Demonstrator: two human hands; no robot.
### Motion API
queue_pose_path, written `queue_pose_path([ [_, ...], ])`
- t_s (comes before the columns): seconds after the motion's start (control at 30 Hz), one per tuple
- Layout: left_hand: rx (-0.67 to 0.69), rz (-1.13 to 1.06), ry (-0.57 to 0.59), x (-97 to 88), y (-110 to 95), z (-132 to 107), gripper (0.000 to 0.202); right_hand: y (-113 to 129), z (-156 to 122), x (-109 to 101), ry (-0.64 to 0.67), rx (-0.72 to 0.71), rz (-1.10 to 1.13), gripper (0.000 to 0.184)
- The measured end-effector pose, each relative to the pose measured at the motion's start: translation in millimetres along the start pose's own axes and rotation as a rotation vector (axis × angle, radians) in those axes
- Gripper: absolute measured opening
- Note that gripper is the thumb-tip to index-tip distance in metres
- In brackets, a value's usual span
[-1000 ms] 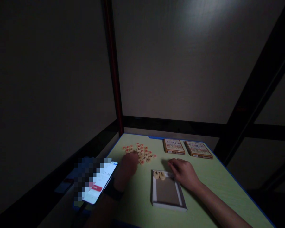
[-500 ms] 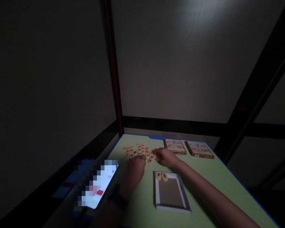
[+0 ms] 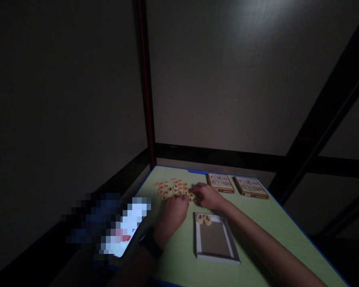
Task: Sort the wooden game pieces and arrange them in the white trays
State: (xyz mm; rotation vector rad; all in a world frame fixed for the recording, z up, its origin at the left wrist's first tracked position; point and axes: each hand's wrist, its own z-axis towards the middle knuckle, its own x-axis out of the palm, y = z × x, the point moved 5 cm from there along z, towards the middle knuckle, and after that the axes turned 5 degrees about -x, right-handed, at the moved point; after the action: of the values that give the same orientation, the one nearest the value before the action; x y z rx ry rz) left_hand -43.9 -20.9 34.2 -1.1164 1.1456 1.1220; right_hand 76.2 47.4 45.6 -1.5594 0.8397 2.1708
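A pile of several round pale game pieces (image 3: 173, 187) with red and black marks lies on the green table (image 3: 257, 227). My left hand (image 3: 174, 213) rests at the pile's near edge, fingers curled among the pieces. My right hand (image 3: 208, 196) reaches in from the right and touches the pile's right edge, fingers bent. What either hand holds is too dark to make out. A shallow white box tray (image 3: 217, 257) lies in front of my hands, with two pieces (image 3: 204, 219) in its far left corner.
Two orange printed boxes (image 3: 219, 182) (image 3: 250, 186) lie at the table's far right. A lit phone (image 3: 124, 235) sits at the left edge, partly blurred. Dark walls and a red-brown post (image 3: 145, 91) stand behind the table.
My right hand left the tray's far edge and went to the right side of the pile. My left hand shifted right along the pile's near edge.
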Motion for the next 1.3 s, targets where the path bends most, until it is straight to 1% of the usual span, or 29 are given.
queue_pose_path([
  [0.13, 0.026, -0.018, 0.007, 1.1, -3.4, 1.1, 0.027, 1.0, 4.3, 7.3, 0.028, -0.021, -0.051, 0.027],
  [0.33, 0.039, -0.023, 0.004, 2.7, -1.9, 3.2, 0.026, -3.1, 4.7, 14.2, -0.021, -0.012, -0.036, 0.021],
  [0.5, 0.035, -0.019, 0.003, 4.8, 1.3, 4.1, 0.027, 0.3, 2.9, 16.2, -0.026, -0.062, 0.069, 0.027],
  [0.7, 0.034, -0.031, -0.009, 1.3, 2.0, 0.1, 0.029, -1.1, -0.9, 14.5, -0.061, 0.003, 0.162, 0.042],
  [0.9, 0.011, -0.026, 0.028, 0.9, 2.1, -0.5, 0.028, -0.2, -4.8, 12.3, -0.103, 0.021, 0.177, 0.035],
  [1.0, 0.014, -0.036, 0.019, 3.1, 3.4, 0.9, 0.027, 0.5, -5.4, 12.8, -0.112, -0.002, 0.278, 0.045],
  [1.07, 0.016, -0.05, 0.009, 4.3, 4.2, 1.7, 0.026, -0.7, -5.9, 12.0, -0.129, -0.005, 0.319, 0.048],
  [1.23, 0.018, -0.063, 0.014, 5.9, 4.6, 2.0, 0.022, -4.4, -7.5, 9.3, -0.157, 0.008, 0.229, 0.038],
  [1.3, 0.02, -0.062, 0.019, 6.3, 4.5, 1.9, 0.021, -5.5, -7.6, 10.6, -0.155, 0.029, 0.229, 0.035],
])
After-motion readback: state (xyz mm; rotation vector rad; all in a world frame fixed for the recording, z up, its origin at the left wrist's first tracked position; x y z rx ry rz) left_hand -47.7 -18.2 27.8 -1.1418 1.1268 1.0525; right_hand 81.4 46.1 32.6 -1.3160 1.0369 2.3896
